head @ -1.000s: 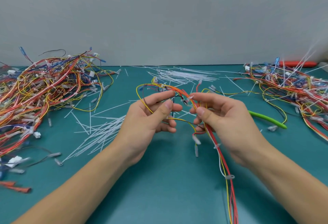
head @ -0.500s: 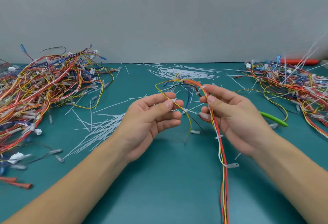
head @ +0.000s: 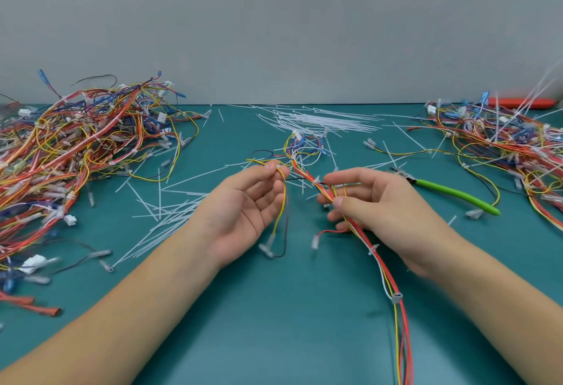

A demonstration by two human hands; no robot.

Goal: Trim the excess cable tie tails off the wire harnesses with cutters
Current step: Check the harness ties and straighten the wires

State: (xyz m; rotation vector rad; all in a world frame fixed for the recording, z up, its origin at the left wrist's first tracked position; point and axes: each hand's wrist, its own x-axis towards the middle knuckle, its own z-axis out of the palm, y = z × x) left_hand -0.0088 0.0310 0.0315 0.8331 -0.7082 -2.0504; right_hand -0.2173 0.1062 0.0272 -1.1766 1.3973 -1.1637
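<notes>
Pinching a yellow and red wire pair between thumb and forefinger, the left hand [head: 246, 208] sits palm-up at the centre of the frame, its other fingers loosely curled. Just right of it, the right hand [head: 374, 205] grips the main bundle of the wire harness [head: 387, 266] between thumb and fingers; that bundle runs from a tangle of loops above the hands down to the lower right edge, bound by small white cable ties [head: 373, 250] along its length. Between the hands hang loose leads ending in blurred clear terminals. Beside the right hand, the green-handled cutters [head: 454, 194] lie on the teal tabletop [head: 289, 308], untouched. Cut white tie tails [head: 320, 121] litter the upper middle and the space left of the left hand. A large heap of harnesses [head: 76, 147] fills the left side; another heap [head: 502, 147] crowds the upper right, with an orange object [head: 521, 102] behind it. No writing is readable.
</notes>
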